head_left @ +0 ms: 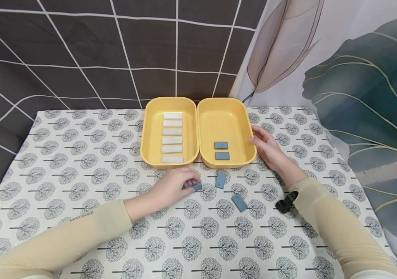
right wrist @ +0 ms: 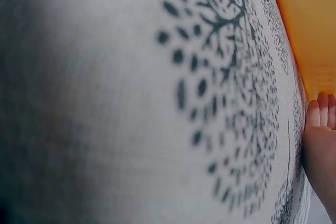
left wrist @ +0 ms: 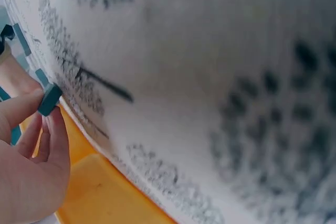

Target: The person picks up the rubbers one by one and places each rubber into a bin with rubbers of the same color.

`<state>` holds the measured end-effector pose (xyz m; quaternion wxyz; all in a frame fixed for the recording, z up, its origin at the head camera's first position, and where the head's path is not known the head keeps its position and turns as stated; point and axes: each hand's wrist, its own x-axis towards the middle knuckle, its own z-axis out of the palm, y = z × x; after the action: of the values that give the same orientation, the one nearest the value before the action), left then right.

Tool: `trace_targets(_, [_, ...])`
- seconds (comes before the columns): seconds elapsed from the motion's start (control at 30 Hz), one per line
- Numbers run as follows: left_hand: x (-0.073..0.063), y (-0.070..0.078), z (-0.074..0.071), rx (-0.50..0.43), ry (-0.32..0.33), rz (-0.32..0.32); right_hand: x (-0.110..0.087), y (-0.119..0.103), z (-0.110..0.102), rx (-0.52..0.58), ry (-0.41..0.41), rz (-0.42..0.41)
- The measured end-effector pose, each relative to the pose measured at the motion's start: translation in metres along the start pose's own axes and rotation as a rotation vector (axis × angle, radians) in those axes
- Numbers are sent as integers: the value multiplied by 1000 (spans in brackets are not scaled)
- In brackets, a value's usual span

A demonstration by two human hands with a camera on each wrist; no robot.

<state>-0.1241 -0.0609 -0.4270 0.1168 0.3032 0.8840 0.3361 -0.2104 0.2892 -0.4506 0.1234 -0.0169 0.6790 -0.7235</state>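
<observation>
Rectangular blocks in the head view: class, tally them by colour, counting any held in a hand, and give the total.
White rectangular blocks: 6
Blue-grey rectangular blocks: 5 (2 in the right yellow tray, 2 on the tree-print tablecloth, 1 in the left hand)
Total: 11
</observation>
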Motion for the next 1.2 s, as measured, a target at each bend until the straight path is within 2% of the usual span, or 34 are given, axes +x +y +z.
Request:
trace_targets(0.3, [5, 6, -12, 35, -51, 40, 0, 0, 0, -3, 2, 2])
trace_targets(0.53, [12, 20, -30, 88, -41, 64, 1, 0, 2, 15, 12, 9])
trace_targets(0.67, [21, 26, -40, 92, -41, 87, 0, 0, 2, 1, 14, 7])
trace_targets(0.83, [35, 34, -53, 78, -56, 83, 0, -1, 1, -13, 9, 11])
trace_targets(1.03, [55, 39, -69, 49, -25, 109, 0, -2, 0, -21, 10, 17])
trace_targets(1.2, [73, 40, -82, 7, -9, 91, 0, -2, 1, -15, 6, 17])
